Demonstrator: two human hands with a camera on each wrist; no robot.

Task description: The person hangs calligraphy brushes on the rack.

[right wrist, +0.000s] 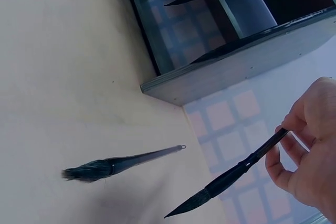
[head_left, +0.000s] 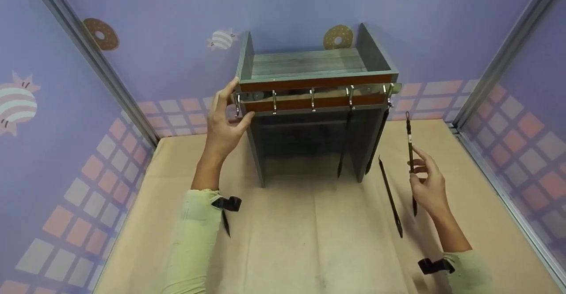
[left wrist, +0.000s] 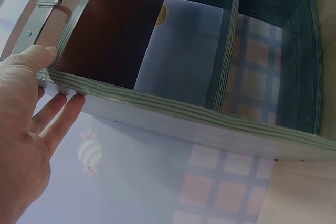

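Pale green sleeves with dark wrist straps frame the scene as the right hand (head_left: 428,187) pinches a dark calligraphy brush (head_left: 411,161) between thumb and curled fingers, holding it nearly upright with the tip pointing down, off the table and just to the right of a grey wooden rack (head_left: 309,108). Across from it, the left hand (head_left: 225,121) rests against the rack's left upper corner, thumb on the front edge and straight fingers spread along the side panel; it grips nothing. A second brush (head_left: 390,197) lies flat on the table just left of the right hand, its bristles toward the person. Beyond the right hand, two more brushes (head_left: 359,141) hang from the last hooks at the right end of a metal hook rail (head_left: 314,97) fixed across the rack's reddish-brown front strip; the hooks nearer the left hand are bare. Between and below both hands spreads a tan, paper-covered tabletop (head_left: 300,241) with faint creases. Beyond the rack and on both sides stand lilac walls (head_left: 177,20) printed with doughnuts, striped sweets and pink checks, joined at the corners by metal strips.
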